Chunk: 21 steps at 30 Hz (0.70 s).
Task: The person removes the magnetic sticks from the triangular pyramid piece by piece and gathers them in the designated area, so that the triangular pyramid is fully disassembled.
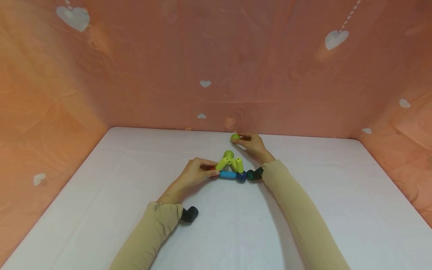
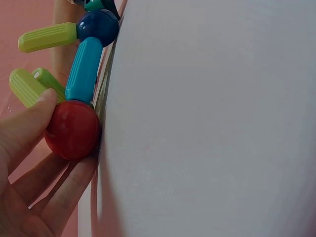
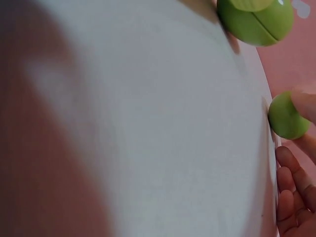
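Note:
My left hand (image 1: 194, 172) holds a red ball (image 2: 73, 131) between thumb and fingers. A light blue rod (image 1: 227, 175) joins this ball to a dark blue ball (image 1: 241, 177). Lime rods (image 1: 239, 165) rise from both balls, and one has its end free beside the others. Just behind stands a green ball (image 1: 228, 154) at the meeting point of several lime rods. Farther back, my right hand (image 1: 254, 147) pinches a separate green ball (image 3: 286, 118) with thumb and fingertips, close over the table.
Right of the dark blue ball is a black curved piece (image 1: 258, 173) with green on it, partly covered by the right sleeve (image 1: 287, 187). Another black bent piece (image 1: 191, 214) lies by the left sleeve (image 1: 152, 228). An orange curtain (image 1: 152, 75) borders the white table (image 1: 101, 180).

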{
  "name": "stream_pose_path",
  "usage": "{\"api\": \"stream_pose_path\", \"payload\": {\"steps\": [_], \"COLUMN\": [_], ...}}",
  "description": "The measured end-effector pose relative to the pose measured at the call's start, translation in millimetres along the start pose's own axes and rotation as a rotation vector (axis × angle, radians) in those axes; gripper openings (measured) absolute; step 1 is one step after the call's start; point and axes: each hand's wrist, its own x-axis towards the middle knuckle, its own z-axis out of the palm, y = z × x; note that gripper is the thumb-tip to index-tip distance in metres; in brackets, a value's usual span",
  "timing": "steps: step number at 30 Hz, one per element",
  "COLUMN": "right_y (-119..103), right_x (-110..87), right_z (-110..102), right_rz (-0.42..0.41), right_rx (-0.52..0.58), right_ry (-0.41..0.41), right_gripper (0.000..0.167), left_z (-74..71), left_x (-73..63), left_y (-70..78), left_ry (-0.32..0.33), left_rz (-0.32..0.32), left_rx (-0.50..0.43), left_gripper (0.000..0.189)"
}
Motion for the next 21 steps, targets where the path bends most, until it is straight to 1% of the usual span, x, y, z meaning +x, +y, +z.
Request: {"api": "stream_pose_path", "payload": {"steps": [6,10,15,21], "right_y": [0.4,1.1,0.6,-0.4], "right_x": [-1.6,-4.5,-14.3,-30.2], "right_z": [-0.7,-2.6,-8.0,-14.6], "right_rz": [0.019,0.026,0.04,0.042], "right_rx": [-0.004,0.015,0.096,0.118], "right_ry": [-0.003,-0.015,-0.015,0.011], "right_gripper": [0.058,0.062,0.064,0.061], "left_z": [1.0,1.8,1.7,0.1], "left_x": [0.5,0.7,0.7,1.6], "left_y": [0.1,0.7,2.1,3.6], "left_ry": [0.001,0.001,0.006,0.007], "left_rz": [-0.007,-0.016,-0.02,-0.023], "left_rx": [0.006,0.002,0.01,0.016], "left_gripper": [0.029,0.029,0.029,0.03]}}
